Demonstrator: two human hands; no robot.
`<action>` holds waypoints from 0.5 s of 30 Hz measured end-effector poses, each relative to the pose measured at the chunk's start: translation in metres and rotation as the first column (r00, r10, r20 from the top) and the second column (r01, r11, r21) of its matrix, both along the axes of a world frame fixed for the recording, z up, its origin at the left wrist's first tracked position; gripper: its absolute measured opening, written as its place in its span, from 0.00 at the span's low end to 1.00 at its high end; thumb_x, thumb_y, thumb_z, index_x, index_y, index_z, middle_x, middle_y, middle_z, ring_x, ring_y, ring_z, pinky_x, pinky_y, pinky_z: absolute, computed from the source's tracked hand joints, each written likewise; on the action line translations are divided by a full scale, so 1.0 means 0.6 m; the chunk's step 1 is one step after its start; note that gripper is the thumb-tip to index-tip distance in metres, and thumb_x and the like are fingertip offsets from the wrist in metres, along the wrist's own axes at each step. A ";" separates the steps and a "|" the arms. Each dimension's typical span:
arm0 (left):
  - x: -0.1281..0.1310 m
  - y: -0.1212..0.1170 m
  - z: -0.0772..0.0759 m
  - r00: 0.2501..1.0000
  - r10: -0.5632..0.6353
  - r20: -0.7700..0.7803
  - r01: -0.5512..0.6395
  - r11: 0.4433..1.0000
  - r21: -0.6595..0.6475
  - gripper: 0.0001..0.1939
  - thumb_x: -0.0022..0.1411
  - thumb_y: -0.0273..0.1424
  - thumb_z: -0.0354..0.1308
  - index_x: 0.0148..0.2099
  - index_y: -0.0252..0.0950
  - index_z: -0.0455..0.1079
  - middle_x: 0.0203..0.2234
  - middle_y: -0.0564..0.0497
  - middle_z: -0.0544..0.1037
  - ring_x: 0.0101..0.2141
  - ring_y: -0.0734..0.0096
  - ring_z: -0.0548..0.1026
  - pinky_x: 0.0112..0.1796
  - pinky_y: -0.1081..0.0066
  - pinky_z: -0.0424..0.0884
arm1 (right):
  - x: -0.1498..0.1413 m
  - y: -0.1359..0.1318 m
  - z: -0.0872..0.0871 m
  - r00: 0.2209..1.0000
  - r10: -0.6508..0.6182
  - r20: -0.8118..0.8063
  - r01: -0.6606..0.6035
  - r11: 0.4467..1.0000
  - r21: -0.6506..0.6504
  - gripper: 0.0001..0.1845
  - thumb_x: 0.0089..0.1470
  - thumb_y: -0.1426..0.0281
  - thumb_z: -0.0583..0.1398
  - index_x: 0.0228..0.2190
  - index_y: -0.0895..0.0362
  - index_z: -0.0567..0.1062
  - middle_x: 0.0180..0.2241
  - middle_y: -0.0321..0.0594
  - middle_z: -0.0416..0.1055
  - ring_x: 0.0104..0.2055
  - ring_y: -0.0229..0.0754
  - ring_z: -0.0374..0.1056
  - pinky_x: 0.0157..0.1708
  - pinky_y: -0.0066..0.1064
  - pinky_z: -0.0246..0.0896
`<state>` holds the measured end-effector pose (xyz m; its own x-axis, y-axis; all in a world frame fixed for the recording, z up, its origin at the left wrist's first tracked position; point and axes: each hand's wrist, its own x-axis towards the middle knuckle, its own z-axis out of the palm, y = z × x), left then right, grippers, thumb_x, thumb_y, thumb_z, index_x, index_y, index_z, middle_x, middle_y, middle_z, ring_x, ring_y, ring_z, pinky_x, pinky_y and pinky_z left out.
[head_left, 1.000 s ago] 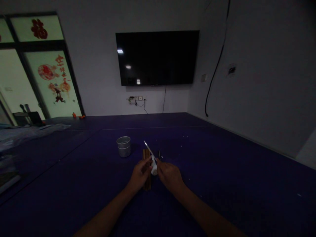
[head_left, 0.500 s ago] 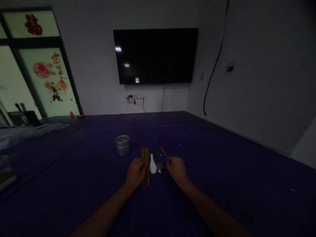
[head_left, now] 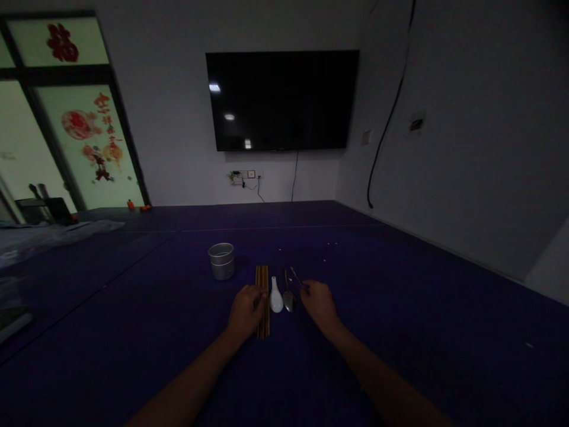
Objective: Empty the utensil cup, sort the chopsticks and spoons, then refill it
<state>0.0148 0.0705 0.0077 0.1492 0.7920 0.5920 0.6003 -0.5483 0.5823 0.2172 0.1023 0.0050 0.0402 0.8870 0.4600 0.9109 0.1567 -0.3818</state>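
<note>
On the dark blue surface, my left hand [head_left: 245, 309] lies over a bundle of wooden chopsticks [head_left: 262, 273], with its fingers curled at their edge. To the right of the chopsticks is a white soup spoon [head_left: 276, 301], its bowl toward me. Beside it lies a metal spoon [head_left: 288, 301] with a dark handle. My right hand [head_left: 319, 302] is closed on a thin metal utensil [head_left: 296, 275]; one slender end points away to the upper left, and the rest is hidden in the fingers. Beyond my left hand stands a silver metal cup [head_left: 221, 262], upright.
Small white bits [head_left: 324, 260] are scattered beyond my right hand. Clear plastic sheeting [head_left: 57, 237] lies at the far left, near a dark holder [head_left: 57, 210] and small orange items [head_left: 131, 205]. A television [head_left: 284, 101] hangs on the far wall.
Both hands stay in place on the chopsticks and the thin utensil. The view has shifted very slightly.
</note>
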 end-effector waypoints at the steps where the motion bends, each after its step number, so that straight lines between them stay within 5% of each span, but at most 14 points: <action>1: 0.000 0.000 0.000 1.000 0.002 0.008 -0.002 1.000 -0.003 0.13 0.60 0.33 0.50 0.39 0.38 0.75 0.34 0.44 0.78 0.38 0.60 0.72 0.41 0.62 0.66 | 0.000 0.000 0.000 1.000 0.006 0.002 -0.006 1.000 0.008 0.13 0.52 0.76 0.53 0.26 0.58 0.78 0.27 0.45 0.76 0.31 0.41 0.71 0.31 0.26 0.57; 9: 0.001 0.001 -0.003 0.999 0.003 0.047 -0.003 1.000 -0.010 0.13 0.59 0.33 0.51 0.41 0.38 0.75 0.36 0.44 0.78 0.39 0.60 0.73 0.43 0.61 0.66 | 0.001 0.002 0.000 0.999 0.047 0.001 -0.047 0.998 0.041 0.17 0.49 0.81 0.52 0.33 0.58 0.79 0.33 0.45 0.77 0.36 0.42 0.72 0.38 0.29 0.61; 15: 0.000 0.002 -0.003 0.998 0.003 0.067 0.000 0.999 -0.042 0.12 0.58 0.34 0.51 0.39 0.38 0.75 0.34 0.45 0.78 0.38 0.60 0.73 0.42 0.62 0.66 | 0.005 -0.002 0.003 0.998 0.060 0.032 -0.058 0.996 -0.072 0.11 0.52 0.74 0.56 0.33 0.57 0.79 0.34 0.46 0.77 0.37 0.43 0.72 0.36 0.28 0.60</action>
